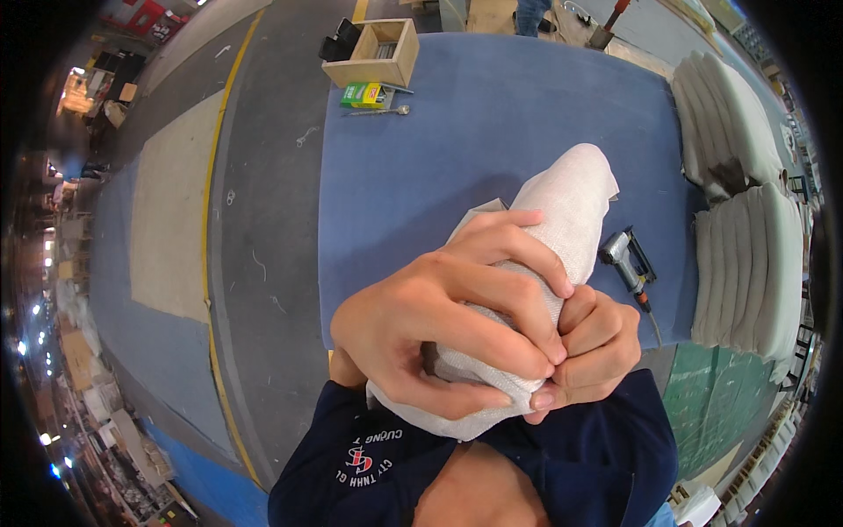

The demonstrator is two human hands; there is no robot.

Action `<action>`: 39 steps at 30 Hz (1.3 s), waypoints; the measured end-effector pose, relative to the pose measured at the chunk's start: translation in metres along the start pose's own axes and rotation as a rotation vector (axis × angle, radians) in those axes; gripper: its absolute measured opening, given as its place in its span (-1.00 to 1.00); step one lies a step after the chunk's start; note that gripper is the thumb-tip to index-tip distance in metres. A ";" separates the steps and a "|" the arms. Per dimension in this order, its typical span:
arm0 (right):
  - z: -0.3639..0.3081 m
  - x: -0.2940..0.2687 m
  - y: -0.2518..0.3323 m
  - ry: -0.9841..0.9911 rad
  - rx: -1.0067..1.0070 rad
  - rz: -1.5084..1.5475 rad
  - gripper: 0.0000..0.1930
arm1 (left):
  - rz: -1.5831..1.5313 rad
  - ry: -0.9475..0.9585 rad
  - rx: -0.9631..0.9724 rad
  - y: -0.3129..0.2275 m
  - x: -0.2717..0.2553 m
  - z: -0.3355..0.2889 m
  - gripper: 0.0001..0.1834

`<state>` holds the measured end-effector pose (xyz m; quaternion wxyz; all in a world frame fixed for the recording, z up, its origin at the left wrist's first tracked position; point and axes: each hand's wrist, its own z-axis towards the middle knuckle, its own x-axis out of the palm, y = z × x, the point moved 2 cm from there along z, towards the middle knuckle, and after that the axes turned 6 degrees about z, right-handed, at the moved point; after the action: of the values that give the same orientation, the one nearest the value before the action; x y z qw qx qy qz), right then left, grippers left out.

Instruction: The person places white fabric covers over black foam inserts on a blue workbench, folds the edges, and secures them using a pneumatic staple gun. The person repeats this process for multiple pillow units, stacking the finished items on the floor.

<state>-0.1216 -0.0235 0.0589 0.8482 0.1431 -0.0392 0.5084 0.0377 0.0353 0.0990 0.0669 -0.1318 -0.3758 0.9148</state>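
Both hands hold a long padded piece covered in light grey fabric (575,189), raised close in front of my chest over the blue table. My left hand (448,316) wraps across it, fingers bent over the cloth and thumb pressing near its lower end. Against the right side of the cloth, my right hand (597,347) is closed, pinching the fabric edge by my left fingertips. The underside of the piece is hidden. To the right of my hands, a pneumatic staple gun (625,259) with a hose lies on the table.
The blue tabletop (395,176) carries a wooden box (399,66), a green and yellow carton (362,94) and a slim metal tool (386,111) at the far left. Stacked light grey cushions (746,263) stand along the right edge. A person's leg (531,16) shows beyond the table.
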 end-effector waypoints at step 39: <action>0.006 0.007 0.044 0.289 0.661 -0.184 -0.56 | 0.087 -0.196 0.017 -0.012 0.001 -0.012 -0.84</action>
<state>-0.1559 0.0006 0.0749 0.7952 0.3388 0.2603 0.4303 0.0410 0.0522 0.0990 -0.0089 -0.0575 -0.3667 0.9285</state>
